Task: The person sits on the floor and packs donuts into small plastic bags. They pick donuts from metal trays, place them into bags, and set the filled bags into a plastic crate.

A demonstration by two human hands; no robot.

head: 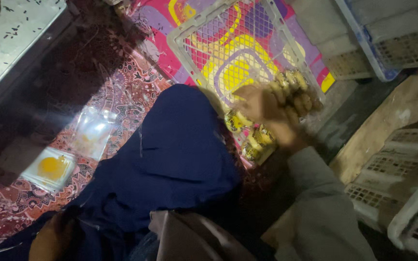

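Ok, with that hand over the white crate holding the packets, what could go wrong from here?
1. The right hand grips several clear packets of small yellow pastries at once; one could slip and fall outside the white mesh crate.
2. The packets already lying in the crate sit bunched at its near corner, so a new load may land on them and crush them.
3. The scene is dim and the hand blurred, and the dark blue cloth hides the crate's near edge, so placement is hard to judge.
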